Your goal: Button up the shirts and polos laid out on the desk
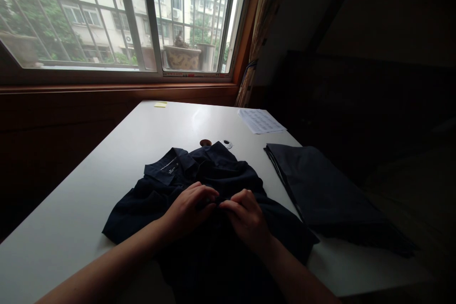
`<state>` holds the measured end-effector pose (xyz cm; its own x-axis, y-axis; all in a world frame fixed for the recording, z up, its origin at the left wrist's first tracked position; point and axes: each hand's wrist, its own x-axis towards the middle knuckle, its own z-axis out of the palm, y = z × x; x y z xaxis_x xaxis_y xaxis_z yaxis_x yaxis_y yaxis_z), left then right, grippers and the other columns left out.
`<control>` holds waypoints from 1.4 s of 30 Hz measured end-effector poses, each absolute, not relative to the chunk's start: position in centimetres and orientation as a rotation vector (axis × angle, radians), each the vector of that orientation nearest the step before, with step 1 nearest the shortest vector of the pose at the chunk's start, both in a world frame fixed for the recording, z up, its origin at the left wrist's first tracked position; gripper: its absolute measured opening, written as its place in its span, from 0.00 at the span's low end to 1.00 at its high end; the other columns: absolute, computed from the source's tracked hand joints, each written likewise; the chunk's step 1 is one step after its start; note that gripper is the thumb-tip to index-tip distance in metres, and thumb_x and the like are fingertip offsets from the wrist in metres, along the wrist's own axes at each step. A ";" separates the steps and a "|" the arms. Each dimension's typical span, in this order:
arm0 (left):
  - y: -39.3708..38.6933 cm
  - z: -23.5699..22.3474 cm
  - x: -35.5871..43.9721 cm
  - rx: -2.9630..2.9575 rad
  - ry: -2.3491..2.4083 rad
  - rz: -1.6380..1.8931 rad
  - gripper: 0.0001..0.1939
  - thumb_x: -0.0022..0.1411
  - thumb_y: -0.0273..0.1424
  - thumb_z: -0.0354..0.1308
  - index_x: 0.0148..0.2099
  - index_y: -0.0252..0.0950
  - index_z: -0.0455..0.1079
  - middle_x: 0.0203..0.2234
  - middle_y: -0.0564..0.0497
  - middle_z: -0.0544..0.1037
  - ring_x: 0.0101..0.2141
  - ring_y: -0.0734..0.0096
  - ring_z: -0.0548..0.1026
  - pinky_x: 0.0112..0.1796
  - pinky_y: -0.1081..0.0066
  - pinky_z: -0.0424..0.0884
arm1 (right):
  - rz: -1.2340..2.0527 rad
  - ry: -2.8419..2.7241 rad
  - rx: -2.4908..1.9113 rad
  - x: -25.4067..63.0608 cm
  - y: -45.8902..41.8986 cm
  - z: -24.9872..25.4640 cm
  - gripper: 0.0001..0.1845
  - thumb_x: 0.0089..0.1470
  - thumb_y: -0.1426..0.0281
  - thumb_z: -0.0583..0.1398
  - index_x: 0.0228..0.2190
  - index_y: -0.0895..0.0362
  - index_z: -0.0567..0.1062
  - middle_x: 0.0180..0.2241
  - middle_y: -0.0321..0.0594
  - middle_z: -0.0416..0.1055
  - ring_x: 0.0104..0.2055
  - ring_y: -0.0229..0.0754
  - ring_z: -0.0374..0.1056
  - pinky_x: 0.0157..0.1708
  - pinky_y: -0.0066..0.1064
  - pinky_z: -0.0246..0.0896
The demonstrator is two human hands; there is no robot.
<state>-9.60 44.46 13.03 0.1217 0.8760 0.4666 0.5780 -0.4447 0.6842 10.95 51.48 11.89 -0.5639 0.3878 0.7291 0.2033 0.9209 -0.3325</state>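
A dark navy collared shirt [135, 209] lies spread on the white table, its collar toward the far side and its lower part running to the near edge. Over the middle of its front, my left hand [190, 206] pinches the cloth between thumb and fingers. Close beside it, my right hand [247, 218] is also closed in a pinch on the shirt, fingertips almost meeting those of the left. Whatever small part lies between the fingertips is too dark to make out.
Folded dark cloth [320, 185] lies at the table's right side. Beyond the shirt sit a brown round object [205, 143] and a white ring-shaped one [227, 144]. Printed papers [261, 120] and a yellow sticky note [160, 104] lie on the white table [117, 152] near the barred window [117, 19].
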 end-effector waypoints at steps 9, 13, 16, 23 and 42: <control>44.2 13.7 -9.6 1.781 1.377 1.227 0.10 0.66 0.31 0.57 0.49 0.37 0.69 0.35 0.49 0.76 0.35 0.68 0.75 0.38 0.70 0.71 | 0.246 -2.197 -0.391 10.9 51.4 11.9 0.12 0.58 0.79 0.59 0.40 0.52 0.78 0.31 0.38 0.68 0.34 0.40 0.64 0.38 0.38 0.63; 44.2 13.8 -9.6 1.692 1.345 1.243 0.10 0.65 0.31 0.57 0.49 0.37 0.68 0.34 0.50 0.76 0.34 0.69 0.75 0.37 0.71 0.70 | 0.232 -2.202 -0.374 11.0 51.4 11.8 0.13 0.58 0.79 0.59 0.40 0.52 0.78 0.30 0.38 0.68 0.34 0.40 0.64 0.38 0.38 0.62; 44.2 13.9 -9.5 1.654 1.332 1.255 0.10 0.64 0.30 0.58 0.48 0.36 0.68 0.33 0.50 0.76 0.34 0.70 0.75 0.36 0.72 0.70 | 0.227 -2.208 -0.364 11.0 51.4 11.8 0.13 0.58 0.79 0.59 0.40 0.52 0.78 0.30 0.38 0.67 0.34 0.40 0.63 0.38 0.37 0.62; 44.2 14.0 -9.5 1.625 1.340 1.243 0.10 0.63 0.30 0.59 0.47 0.36 0.67 0.33 0.51 0.76 0.34 0.69 0.74 0.36 0.72 0.69 | 0.215 -2.210 -0.347 11.2 51.3 11.7 0.14 0.58 0.79 0.58 0.41 0.52 0.78 0.30 0.38 0.67 0.33 0.40 0.62 0.37 0.37 0.61; 44.9 13.8 -10.3 1.679 1.338 1.150 0.06 0.61 0.32 0.60 0.39 0.35 0.73 0.32 0.49 0.77 0.34 0.68 0.74 0.35 0.72 0.70 | 0.239 -2.156 -0.315 11.4 50.9 11.8 0.16 0.56 0.81 0.60 0.41 0.50 0.77 0.29 0.37 0.66 0.32 0.40 0.63 0.35 0.36 0.62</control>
